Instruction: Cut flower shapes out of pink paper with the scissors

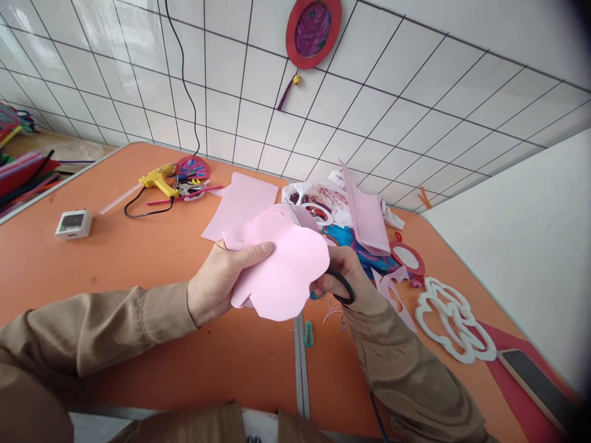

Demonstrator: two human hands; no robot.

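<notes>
A brown garment (pixel 32 394) is caught at the lower edge of view, its sleeves stretched forward over an orange table (pixel 138 264). A scalloped pink sheet (pixel 290 271) is held up above the tabletop between two bare hands. Its left side is pinched by the left hand (pixel 219 271), with the thumb laid flat on top and the fingers hidden beneath. Black-handled scissors (pixel 344 286) are gripped at the sheet's right edge by the right hand (pixel 348 277), its fingers curled about the handle; whether the blades are parted cannot be told, as they are largely covered by the sheet.

Behind the hands, a second pink sheet (pixel 252 197) is laid flat on the table, near a yellow glue gun (pixel 159 180). A white device (pixel 74 223) is placed farther left. A green clip (pixel 308 334) is seen below the scissors, just beside the table's metal seam. To the right, white scalloped frames (pixel 455 320) are set down near a phone (pixel 538 381). On the tiled wall, a red-rimmed oval ornament (pixel 313 29) is displayed.
</notes>
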